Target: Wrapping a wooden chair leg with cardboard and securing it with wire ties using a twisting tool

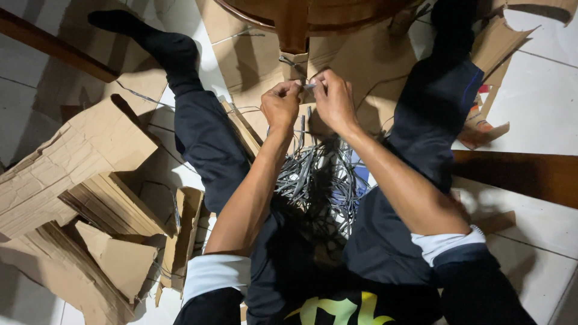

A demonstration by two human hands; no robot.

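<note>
Hiding strip (309, 86) between fingertips (295, 89)

1. Grey strips (313, 174) piled just below the hands.
2. Plain brown cardboard (90, 180) left of the strips.
3. Dark navy trousers (208, 144) flanking them.
4. White floor tiles (536, 102) to their right.

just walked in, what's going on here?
A person sits on a tiled floor, legs spread, seen from above. Both hands are raised together in front: the left hand and right hand pinch a thin grey strip between their fingertips, just below a wooden furniture leg. A loose pile of grey strips lies between the legs. Torn cardboard pieces lie about the floor, mostly on the person's left.
</note>
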